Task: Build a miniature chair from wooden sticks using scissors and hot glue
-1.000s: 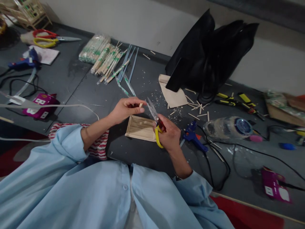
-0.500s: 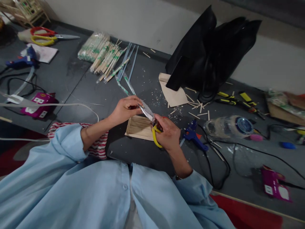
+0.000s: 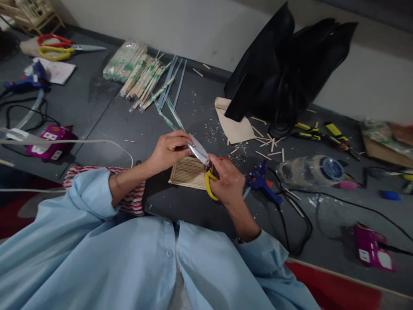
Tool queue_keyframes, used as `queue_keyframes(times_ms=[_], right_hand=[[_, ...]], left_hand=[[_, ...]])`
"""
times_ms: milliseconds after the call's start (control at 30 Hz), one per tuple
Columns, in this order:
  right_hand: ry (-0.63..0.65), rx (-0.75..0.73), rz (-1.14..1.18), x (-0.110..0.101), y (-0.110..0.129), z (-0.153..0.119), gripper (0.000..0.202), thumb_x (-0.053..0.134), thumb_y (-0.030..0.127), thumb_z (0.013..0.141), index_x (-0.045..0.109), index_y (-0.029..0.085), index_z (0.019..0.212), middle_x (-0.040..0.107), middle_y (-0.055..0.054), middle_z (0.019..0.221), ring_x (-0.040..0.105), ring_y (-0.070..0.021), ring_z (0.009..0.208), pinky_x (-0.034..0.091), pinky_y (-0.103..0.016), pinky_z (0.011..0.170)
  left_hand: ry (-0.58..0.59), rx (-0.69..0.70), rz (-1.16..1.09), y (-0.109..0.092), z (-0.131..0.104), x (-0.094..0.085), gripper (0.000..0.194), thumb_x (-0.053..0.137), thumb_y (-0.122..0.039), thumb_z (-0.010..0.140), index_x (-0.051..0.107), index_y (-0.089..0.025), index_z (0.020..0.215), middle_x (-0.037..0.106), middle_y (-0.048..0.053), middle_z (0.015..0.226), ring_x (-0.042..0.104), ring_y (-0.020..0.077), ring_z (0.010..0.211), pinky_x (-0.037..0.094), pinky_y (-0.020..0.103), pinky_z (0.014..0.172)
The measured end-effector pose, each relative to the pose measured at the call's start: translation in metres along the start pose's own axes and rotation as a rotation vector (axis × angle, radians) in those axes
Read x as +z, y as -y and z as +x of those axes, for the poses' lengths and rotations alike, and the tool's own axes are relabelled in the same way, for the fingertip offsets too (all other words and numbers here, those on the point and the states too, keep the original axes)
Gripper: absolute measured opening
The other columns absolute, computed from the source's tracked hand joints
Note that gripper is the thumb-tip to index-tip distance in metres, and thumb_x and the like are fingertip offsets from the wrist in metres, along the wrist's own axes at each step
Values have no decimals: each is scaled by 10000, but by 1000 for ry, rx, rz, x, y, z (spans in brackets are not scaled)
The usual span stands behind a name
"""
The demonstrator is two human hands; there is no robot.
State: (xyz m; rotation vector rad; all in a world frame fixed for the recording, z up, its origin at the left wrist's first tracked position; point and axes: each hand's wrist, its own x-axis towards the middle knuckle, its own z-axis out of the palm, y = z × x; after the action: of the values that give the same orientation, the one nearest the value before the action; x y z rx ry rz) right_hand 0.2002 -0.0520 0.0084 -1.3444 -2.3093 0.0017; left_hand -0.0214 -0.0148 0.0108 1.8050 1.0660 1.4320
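Note:
My right hand (image 3: 227,178) is closed round the yellow and red handles of a pair of scissors (image 3: 209,181), whose metal blades point up and left. My left hand (image 3: 170,150) is pinched at the blades, by something thin that is too small to make out. Below both hands a flat panel of thin wooden sticks (image 3: 189,174) lies on the dark table, partly hidden by my right hand. Beyond my left hand lie opened clear wrappers (image 3: 167,117) with green print, near blue-grey strips (image 3: 179,86).
Wrapped stick bundles (image 3: 146,82) lie at the back left. A blue glue gun (image 3: 263,183), a plastic bottle (image 3: 311,171) and cables are at the right. A black bag (image 3: 290,73) stands behind scattered stick pieces. Second scissors (image 3: 64,49) lie far left.
The view has shifted slightly. Both hands keep almost the same place, and the scissor blades have changed angle a little.

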Motion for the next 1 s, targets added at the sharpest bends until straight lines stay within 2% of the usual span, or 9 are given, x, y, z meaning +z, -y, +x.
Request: queue_keyframes(times_ms=[133, 367, 500, 600, 700, 767, 867, 933, 1000], right_hand=[[13, 5, 16, -1, 1, 0, 413, 579, 173, 780, 672, 210, 1181, 670, -17, 766, 591, -174, 707, 435, -276, 657], [18, 25, 29, -4, 5, 0, 307, 540, 135, 777, 698, 224, 1024, 633, 4, 699, 560, -144, 639, 410, -247, 610], [-46, 89, 95, 3, -2, -1, 342, 545, 176, 795, 690, 211, 1103, 638, 1, 707, 566, -149, 622, 440, -253, 598], [-114, 183, 112, 6, -10, 0, 340, 556, 228, 830, 684, 208, 1145, 647, 0, 708, 579, -154, 615, 473, -265, 603], [-196, 229, 118, 7, -15, 2, 311, 580, 288, 862, 687, 194, 1138, 695, -20, 788, 594, -149, 620, 496, -270, 615], [-225, 233, 132, 7, -16, 3, 320, 595, 323, 868, 687, 177, 1138, 717, -35, 841, 603, -147, 628, 505, -269, 621], [-204, 245, 153, 5, -15, 4, 327, 599, 341, 869, 688, 180, 1140, 725, -36, 857, 611, -148, 638, 514, -271, 635], [-174, 261, 163, 4, -14, 3, 332, 595, 342, 871, 685, 189, 1151, 727, -31, 861, 613, -148, 642, 517, -274, 643], [-157, 272, 169, 4, -12, 3, 337, 591, 341, 872, 683, 188, 1157, 726, -30, 855, 612, -149, 645, 517, -276, 647]], left_hand=[[5, -10, -3, -2, 0, 0, 216, 729, -267, 805, 668, -171, 621, 708, 50, 828, 603, 117, 716, 463, 239, 648], [-7, 9, -4, -5, -1, 0, 182, 745, -315, 806, 720, -181, 685, 673, 31, 768, 565, 107, 675, 434, 227, 620], [2, -5, 29, -3, 1, 0, 130, 746, -321, 801, 770, -194, 816, 702, 41, 840, 555, 101, 661, 418, 220, 593], [38, -74, 85, 6, 4, -3, 214, 734, -299, 805, 770, -204, 994, 680, 23, 789, 534, 102, 642, 416, 225, 607], [89, -194, 153, 23, 8, -8, 392, 749, -227, 755, 720, -200, 1145, 637, -10, 738, 493, 86, 591, 403, 223, 607], [160, -230, 230, 33, 9, -12, 386, 738, -167, 715, 728, -194, 1099, 621, -18, 731, 483, 86, 588, 394, 232, 620], [262, -267, 296, 40, 9, -15, 356, 757, -153, 661, 732, -185, 1014, 573, -16, 729, 493, 108, 624, 390, 256, 640], [254, -276, 296, 38, 9, -16, 425, 768, -153, 640, 701, -179, 1060, 565, -3, 791, 510, 125, 670, 404, 273, 670], [193, -281, 253, 32, 9, -16, 512, 726, -106, 645, 637, -171, 1145, 571, 9, 868, 502, 118, 680, 412, 277, 681]])
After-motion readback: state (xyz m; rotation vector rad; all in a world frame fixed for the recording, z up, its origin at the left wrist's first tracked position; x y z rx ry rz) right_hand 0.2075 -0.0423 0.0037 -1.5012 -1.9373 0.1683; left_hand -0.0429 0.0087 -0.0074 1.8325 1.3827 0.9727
